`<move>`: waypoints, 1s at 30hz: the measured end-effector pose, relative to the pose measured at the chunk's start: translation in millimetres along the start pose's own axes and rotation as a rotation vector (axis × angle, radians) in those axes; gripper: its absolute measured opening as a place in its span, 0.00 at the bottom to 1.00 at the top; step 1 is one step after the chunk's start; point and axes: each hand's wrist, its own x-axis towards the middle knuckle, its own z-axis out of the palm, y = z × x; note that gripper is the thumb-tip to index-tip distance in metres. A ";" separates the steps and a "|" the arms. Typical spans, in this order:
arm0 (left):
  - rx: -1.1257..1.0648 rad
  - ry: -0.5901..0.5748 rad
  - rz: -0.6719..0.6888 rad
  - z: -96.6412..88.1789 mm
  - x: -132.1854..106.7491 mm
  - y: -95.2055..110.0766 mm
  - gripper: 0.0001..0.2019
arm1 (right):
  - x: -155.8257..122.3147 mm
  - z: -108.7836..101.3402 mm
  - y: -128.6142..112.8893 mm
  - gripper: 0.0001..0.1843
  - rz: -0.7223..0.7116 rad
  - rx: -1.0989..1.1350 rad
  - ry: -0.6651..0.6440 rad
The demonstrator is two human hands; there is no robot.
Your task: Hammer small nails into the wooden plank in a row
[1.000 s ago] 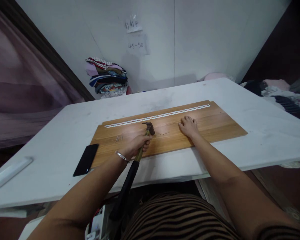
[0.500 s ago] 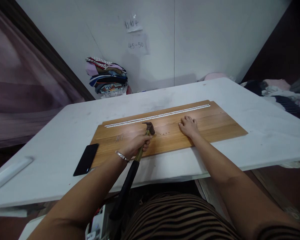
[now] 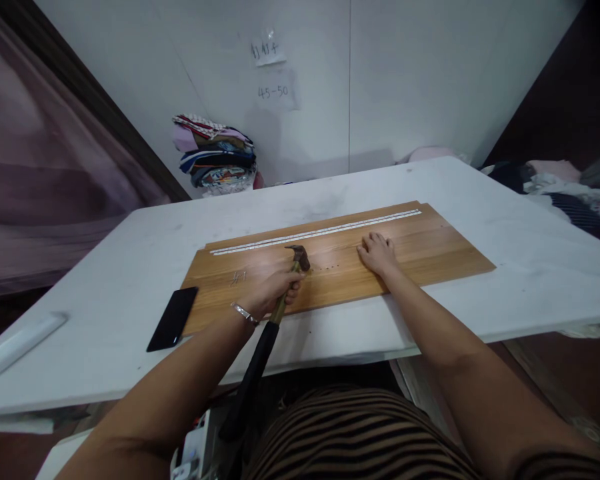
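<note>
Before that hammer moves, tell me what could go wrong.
The right hand rests on the wooden board, so a stray swing of the hammer in the left hand might strike it. The loose nails on the board could roll or scatter if it is jolted. The phone at the board's left end might get knocked.

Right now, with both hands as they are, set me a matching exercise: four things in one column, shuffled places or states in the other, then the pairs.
Things:
1. hammer
2. right hand
3. phone
4. nails

Places and states:
A. palm down on the board
B. loose in a small group on the wood
C. gripped in the left hand
D. black, at the board's left end

Pairs: 1-C, 2-A, 3-D, 4-B
</note>
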 end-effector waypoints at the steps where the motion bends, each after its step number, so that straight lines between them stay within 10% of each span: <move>1: -0.005 -0.002 0.003 -0.2 0.3 0.1 0.11 | 0.2 0.7 0.3 0.20 -0.001 -0.003 0.000; 30: 0.014 0.005 -0.005 -1.2 2.9 -2.5 0.11 | -0.2 2.2 0.8 0.21 0.006 0.026 0.006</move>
